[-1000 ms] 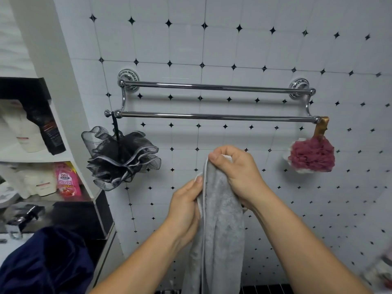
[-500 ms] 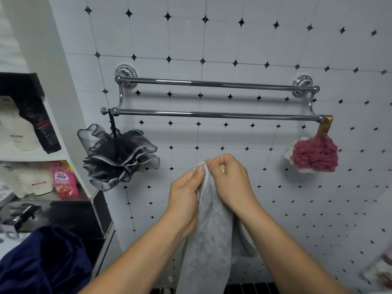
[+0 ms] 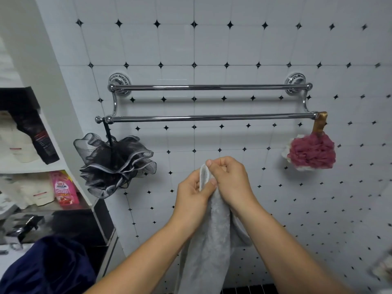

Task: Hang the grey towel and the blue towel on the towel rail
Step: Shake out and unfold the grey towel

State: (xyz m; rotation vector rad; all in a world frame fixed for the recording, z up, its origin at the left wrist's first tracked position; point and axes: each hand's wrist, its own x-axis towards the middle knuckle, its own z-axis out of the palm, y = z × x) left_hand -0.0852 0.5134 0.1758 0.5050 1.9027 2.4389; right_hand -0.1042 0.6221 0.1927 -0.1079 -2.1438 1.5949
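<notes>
At far left the blue towel (image 3: 48,266) lies heaped on the counter, untouched and well apart from the rail (image 3: 212,118). A black pouf (image 3: 114,164) hangs from the rail's left end.

At centre, below the rail, the left hand (image 3: 194,195) is closed on the top edge of the grey towel (image 3: 209,240), thumb pressing the hem. The right hand (image 3: 230,180) pinches the same edge just beside it, fingers curled shut. The towel hangs bunched between the forearms.

To do this step well, the person should probably slide the hands apart along the hem until the towel opens flat, then lift it over the front bar and let it drape evenly. Both bars are bare.

The red pouf (image 3: 310,152) hangs at the right end, so the towel is best kept mid-bar, clear of both poufs.
</notes>
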